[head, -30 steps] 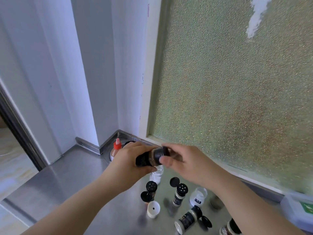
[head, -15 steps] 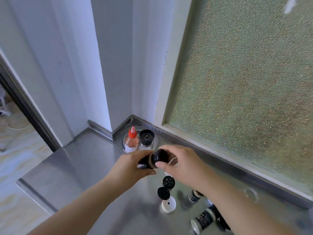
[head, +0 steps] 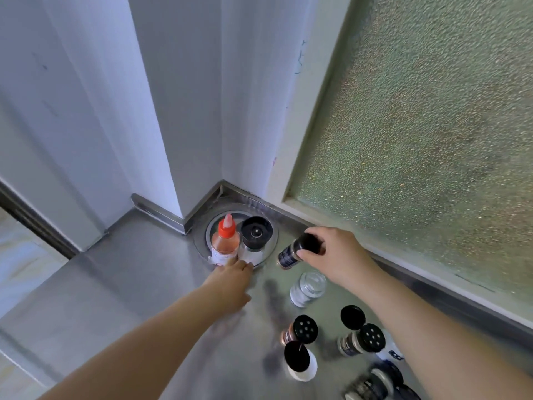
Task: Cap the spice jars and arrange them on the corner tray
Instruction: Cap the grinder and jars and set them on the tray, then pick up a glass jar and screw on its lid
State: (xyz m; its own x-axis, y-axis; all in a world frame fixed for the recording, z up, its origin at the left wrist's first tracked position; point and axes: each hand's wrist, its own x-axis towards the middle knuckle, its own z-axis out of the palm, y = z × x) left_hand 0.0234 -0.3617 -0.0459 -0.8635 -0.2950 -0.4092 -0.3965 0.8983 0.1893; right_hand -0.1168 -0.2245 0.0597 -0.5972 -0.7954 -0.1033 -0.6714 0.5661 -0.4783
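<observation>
Head view: right hand (head: 331, 255) pinches the capped spice jar (head: 297, 251) by its black lid, tilted, just right of the corner tray (head: 271, 226); left hand (head: 230, 280), fingers together, touches the tray's front edge.

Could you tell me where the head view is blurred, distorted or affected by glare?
Head view: lower right jars smear with blur; the wide lens bends the window frame; daylight glows through frosted glass; soft shadows, no harsh glare, on the steel counter.
</observation>
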